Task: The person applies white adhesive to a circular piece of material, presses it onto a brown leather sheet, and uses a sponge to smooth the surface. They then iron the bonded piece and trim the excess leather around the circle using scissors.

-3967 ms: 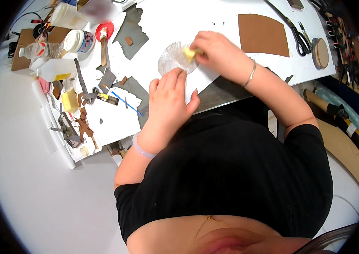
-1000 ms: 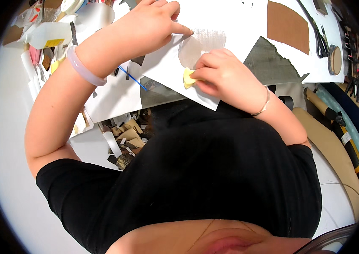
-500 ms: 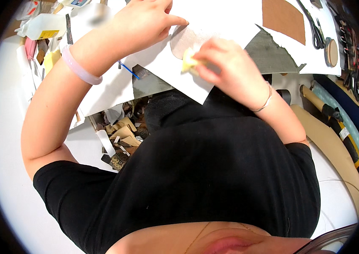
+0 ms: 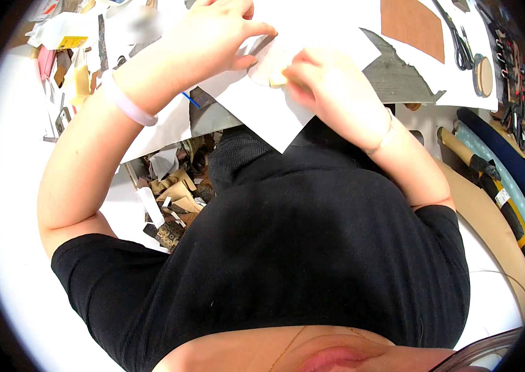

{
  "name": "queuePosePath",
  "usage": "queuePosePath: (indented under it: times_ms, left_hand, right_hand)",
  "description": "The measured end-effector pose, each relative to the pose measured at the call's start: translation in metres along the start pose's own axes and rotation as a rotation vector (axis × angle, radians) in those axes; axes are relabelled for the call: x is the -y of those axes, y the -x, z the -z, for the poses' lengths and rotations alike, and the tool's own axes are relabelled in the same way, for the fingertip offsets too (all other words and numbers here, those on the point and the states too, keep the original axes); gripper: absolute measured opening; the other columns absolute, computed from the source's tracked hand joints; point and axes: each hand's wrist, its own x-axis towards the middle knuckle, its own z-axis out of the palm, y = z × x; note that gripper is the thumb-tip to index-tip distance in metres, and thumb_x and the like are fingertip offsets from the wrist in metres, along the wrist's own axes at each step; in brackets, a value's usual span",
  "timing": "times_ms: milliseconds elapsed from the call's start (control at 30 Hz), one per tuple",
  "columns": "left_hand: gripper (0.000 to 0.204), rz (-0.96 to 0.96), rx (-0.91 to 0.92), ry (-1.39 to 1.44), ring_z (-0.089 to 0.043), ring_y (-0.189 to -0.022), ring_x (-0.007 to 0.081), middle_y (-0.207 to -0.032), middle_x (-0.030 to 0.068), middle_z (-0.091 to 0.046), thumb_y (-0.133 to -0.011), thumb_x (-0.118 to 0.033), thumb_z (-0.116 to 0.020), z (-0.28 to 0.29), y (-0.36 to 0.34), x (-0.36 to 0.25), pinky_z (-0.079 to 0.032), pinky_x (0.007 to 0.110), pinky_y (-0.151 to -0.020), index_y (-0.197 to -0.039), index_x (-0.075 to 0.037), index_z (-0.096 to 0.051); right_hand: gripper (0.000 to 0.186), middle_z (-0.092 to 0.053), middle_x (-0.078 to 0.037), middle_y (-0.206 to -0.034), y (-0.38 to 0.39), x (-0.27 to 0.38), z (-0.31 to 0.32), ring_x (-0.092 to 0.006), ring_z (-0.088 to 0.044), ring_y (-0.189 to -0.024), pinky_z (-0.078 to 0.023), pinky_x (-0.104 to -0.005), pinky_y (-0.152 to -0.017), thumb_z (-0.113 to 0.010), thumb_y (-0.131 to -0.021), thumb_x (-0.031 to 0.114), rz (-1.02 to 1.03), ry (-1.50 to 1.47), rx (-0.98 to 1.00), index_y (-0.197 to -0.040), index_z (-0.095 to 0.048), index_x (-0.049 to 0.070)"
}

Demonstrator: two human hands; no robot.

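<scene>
On a white sheet lies a rounded grey-beige piece. My left hand is at its far left edge, with the index finger stretched out over it and the thumb held apart. Some of that hand's other fingers run out of the top of the view. Between the fingertips of my right hand is a small pale yellow pad, touching the near right side of the rounded piece. The pad is partly covered by the fingers, and its material cannot be made out.
A dark grey torn-edged sheet and a brown rectangle lie right on the white table. A thin blue stick is left. A plastic bottle stands far left. Scraps fill the space below; material rolls line the right.
The white sheet has turned, its near corner shifting left. My right hand has moved slightly up with the pad. My left thumb now shows, spread from the index finger.
</scene>
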Motion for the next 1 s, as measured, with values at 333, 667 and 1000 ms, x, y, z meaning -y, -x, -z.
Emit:
queuePosePath:
  times_ms: [333,667,1000]
  left_hand:
    - [0.05,0.01,-0.152,-0.056,-0.063,-0.103,0.0235,-0.109,0.0067,-0.062,-0.08,-0.013,-0.081,-0.021,0.001,0.0,-0.047,0.04,-0.095,-0.128,-0.023,-0.071]
    - [0.049,0.015,-0.124,-0.025,-0.064,-0.103,0.0271,-0.109,0.0091,-0.063,-0.079,-0.018,-0.081,-0.017,0.004,-0.009,-0.047,0.041,-0.093,-0.126,-0.02,-0.07]
    - [0.055,0.013,-0.162,-0.053,-0.063,-0.1,0.0233,-0.105,0.0058,-0.061,-0.076,-0.013,-0.082,-0.022,0.005,-0.011,-0.047,0.039,-0.093,-0.129,-0.023,-0.069]
  right_hand:
    - [0.012,-0.065,-0.012,-0.088,-0.008,-0.016,-0.01,-0.0318,-0.066,-0.088,-0.053,-0.0425,-0.083,-0.072,-0.082,0.014,-0.048,0.043,-0.091,-0.088,-0.071,0.004]
    - [0.014,-0.069,-0.013,-0.088,-0.013,-0.036,0.011,-0.0322,-0.069,-0.084,-0.055,-0.0433,-0.08,-0.072,-0.088,0.018,-0.133,0.068,-0.14,-0.092,-0.074,0.005]
    - [0.015,-0.069,-0.011,-0.091,0.009,-0.009,0.029,-0.0314,-0.068,-0.086,-0.055,-0.0414,-0.08,-0.074,-0.089,0.018,-0.098,-0.032,-0.086,-0.095,-0.073,0.004]
